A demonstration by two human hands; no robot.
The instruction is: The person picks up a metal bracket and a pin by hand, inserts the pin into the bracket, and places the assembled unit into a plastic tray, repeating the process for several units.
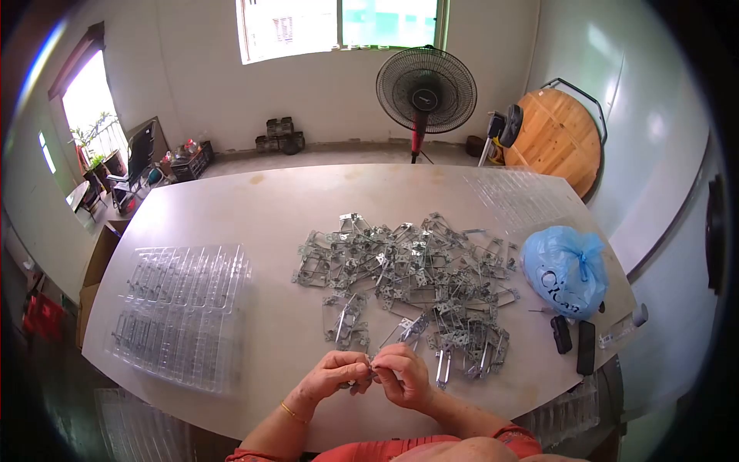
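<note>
1. So the left hand [342, 375] and right hand [402, 376] are meeting at the near side of the table [285, 181], fingers curling in and fingertips pinching close together, but whatever they're maybe gripping is looking too small to make out, so can't tell for sure
2. A gold bracelet [294, 413] is circling the left wrist
3. The metal brackets [416, 266] are lying in a big tangled heap mid-table, just beyond the hands
4. Over on the left, clear plastic trays [181, 316] are sitting with metal parts showing in them
5. On the right, two black objects [573, 343] are lying near a knotted blue bag [566, 273]
6. Farther back, another clear tray [519, 199] is resting at the far right corner
7. Past the table, a fan [426, 91] is standing below the window [342, 27]
</note>
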